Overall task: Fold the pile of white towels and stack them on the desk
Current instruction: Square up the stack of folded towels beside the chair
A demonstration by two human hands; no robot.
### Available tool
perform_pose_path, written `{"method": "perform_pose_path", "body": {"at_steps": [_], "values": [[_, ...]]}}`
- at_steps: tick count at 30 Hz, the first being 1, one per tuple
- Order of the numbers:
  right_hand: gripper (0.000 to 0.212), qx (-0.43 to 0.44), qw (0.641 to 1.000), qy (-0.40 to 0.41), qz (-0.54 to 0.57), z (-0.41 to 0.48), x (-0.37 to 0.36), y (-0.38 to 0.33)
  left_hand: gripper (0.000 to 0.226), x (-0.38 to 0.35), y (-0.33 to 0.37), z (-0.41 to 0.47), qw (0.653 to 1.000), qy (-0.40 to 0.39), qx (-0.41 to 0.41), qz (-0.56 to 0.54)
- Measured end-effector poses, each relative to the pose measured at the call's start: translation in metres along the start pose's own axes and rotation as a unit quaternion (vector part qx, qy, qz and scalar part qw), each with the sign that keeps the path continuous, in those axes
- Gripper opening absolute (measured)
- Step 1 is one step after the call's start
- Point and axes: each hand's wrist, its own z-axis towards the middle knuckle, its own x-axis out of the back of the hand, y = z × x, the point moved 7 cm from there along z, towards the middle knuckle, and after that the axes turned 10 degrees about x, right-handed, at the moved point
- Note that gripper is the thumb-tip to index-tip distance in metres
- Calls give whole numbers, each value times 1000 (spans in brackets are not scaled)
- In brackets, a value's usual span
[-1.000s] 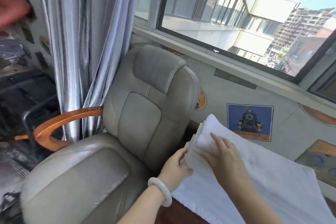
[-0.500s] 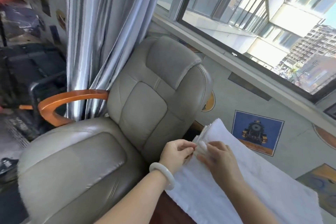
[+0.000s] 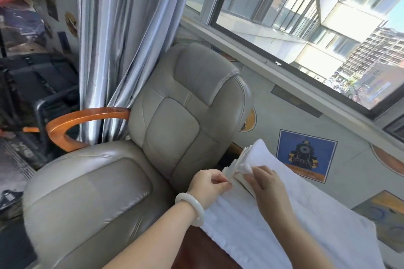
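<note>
Nearest to the camera, a dark reddish-brown wooden bench [image 3: 196,244] carries the pile of flat white terry towels [image 3: 306,214], which lies lengthwise toward the wall and is not yet folded. At its near-left end the layers show as a fan of thin edges.

The left hand [image 3: 209,185], with a smooth white bangle [image 3: 192,207] on the wrist, has its fingers [image 3: 220,181] curled, and thumb and forefinger pinch these edges, probably to separate one layer from the rest. The right hand [image 3: 265,185] rests on top of the pile; its fingers [image 3: 251,178] are bent and gather the bunched corner of the top towel [image 3: 246,167]. I judge it is peeling this one off while its weight keeps the others in place.

Just beside the bench stands a padded grey leather armchair [image 3: 175,126] with a curved orange wooden armrest [image 3: 83,118]. Behind it hang a silver-blue curtain [image 3: 113,39] and, on the wall, a blue locomotive poster [image 3: 305,155].
</note>
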Motion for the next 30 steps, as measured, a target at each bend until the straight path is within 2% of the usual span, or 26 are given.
{"method": "perform_pose_path", "body": {"at_steps": [1,2,3,4,5,7,8,10,11,13,14,15,17,18,21,22,23,24,27,29,30], "values": [[13,12,999,-20,-37,-3,-5,-3,8,2,3,-1,1000,7,-4,-7],[21,12,995,-47,-86,-6,-11,-6,10,3,4,-1,1000,12,-2,-15],[43,8,989,-68,-130,-10,-19,-5,12,3,4,0,1000,10,3,-27],[59,-1,987,-69,-147,-14,-23,-5,17,1,4,-1,999,0,12,-44],[65,-8,987,-47,-150,-17,-24,-6,27,-1,2,-2,997,-21,27,-62],[57,-7,990,-5,-144,-19,-25,-9,52,-7,-5,-4,992,-57,59,-98],[47,10,989,17,-149,-20,-26,-10,54,-9,-11,-3,986,-65,76,-130],[24,24,988,56,-138,-18,-19,-14,27,-6,-15,-6,973,-51,105,-199],[23,6,991,69,-117,-17,-13,-12,18,-4,-17,-6,971,-41,108,-207],[31,-58,994,72,-56,-15,-5,-1,11,0,-19,-7,983,-34,93,-157],[35,-73,994,73,-41,-14,-4,4,17,0,-21,-9,987,-41,86,-133],[35,-68,994,71,-36,-13,-4,6,23,1,-23,-9,989,-51,82,-109],[18,-45,997,49,-47,-13,-9,2,27,1,-24,-10,994,-56,73,-58],[21,-40,996,26,-71,-16,-14,-1,26,1,-26,-9,995,-58,68,-33],[88,-18,978,-46,-201,-24,-32,-8,19,0,-26,-8,997,-64,49,1],[104,-12,969,-69,-239,-26,-38,-9,17,2,-27,-8,997,-60,48,-8],[110,-4,964,-62,-260,-25,-39,-10,20,5,-31,-7,997,-55,54,-29],[104,5,962,-38,-269,-22,-37,-8,27,9,-33,-8,995,-47,68,-57],[68,-16,974,5,-227,-11,-24,-8,42,22,-50,-7,990,-16,110,-90],[65,-32,978,3,-206,-14,-28,-10,41,20,-61,-4,988,-36,118,-89],[75,-30,977,-4,-211,-19,-34,-11,39,18,-65,-4,988,-47,121,-86]]}}
